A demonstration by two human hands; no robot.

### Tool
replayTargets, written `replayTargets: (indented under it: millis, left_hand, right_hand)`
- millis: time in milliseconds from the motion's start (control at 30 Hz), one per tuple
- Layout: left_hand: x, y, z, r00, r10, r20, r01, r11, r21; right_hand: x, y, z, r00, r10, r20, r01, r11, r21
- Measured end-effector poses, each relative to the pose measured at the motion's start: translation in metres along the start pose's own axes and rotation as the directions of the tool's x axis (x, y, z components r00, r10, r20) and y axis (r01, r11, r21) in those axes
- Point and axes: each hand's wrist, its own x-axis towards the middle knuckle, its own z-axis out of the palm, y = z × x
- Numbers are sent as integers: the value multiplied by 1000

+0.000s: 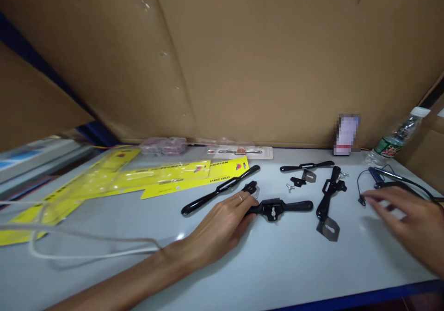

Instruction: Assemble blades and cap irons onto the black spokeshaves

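Observation:
My left hand (231, 214) is closed around the left handle of a black spokeshave (273, 209) at the table's middle. Just behind its fingers lies a small black cap piece (249, 187) with a metal blade. Another black spokeshave body (220, 191) rests to the left. Over the right side of the table is my right hand (402, 214), fingers apart, its fingertips beside a small black clip (361, 200) on a thin cord. Between the hands lie a spokeshave (328, 193), a loose blade (329, 229), a third body (307, 166) and small silver screws (290, 187).
Yellow cards (194, 179) with clear plastic shells cover the left of the grey table (215, 274). White cables (93, 255) cross the left front. Along the cardboard wall stand pink packs (163, 146), a phone (347, 134) and a bottle (395, 140). A blue-handled tool (376, 176) lies right.

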Motion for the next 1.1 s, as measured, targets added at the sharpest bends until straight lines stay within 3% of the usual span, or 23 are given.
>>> replayTargets:
  millis: [33,100,167,267,333,500,667,800,1000,1100]
  left_hand:
    - [1,1,0,1000,5,-3,-5,1000,-6]
    - [2,2,-2,1000,25,-4,-25,1000,-14]
    - [3,4,-3,998,55,10,-55,998,-18]
    - [3,5,-3,995,98,31,-98,995,-26]
    - [2,4,-4,992,122,34,-121,992,-35]
    - [1,5,-7,985,169,44,-166,984,-65]
    - [-2,7,-11,984,160,74,-151,982,-110]
    - [-6,6,-14,986,145,86,-136,985,-111]
    - [-4,11,-19,985,161,56,-161,987,-19]
    - [-4,12,-20,983,182,35,-184,981,63]
  right_hand:
    - [10,-30,10,988,-125,91,118,990,75]
    - [31,-79,30,917,-299,264,265,951,157]
    - [52,-108,46,829,-337,448,303,942,148]
    - [75,-121,62,733,-355,580,306,934,186]
    - [81,-119,69,709,-377,596,303,926,225]
    - [75,-108,81,754,-390,529,255,916,311]
    - [68,-105,87,767,-426,479,238,883,405]
    - [62,-106,92,794,-456,402,277,860,429]
    - [51,-107,94,818,-486,307,360,849,386]
    - [51,-110,89,839,-462,287,331,852,405]
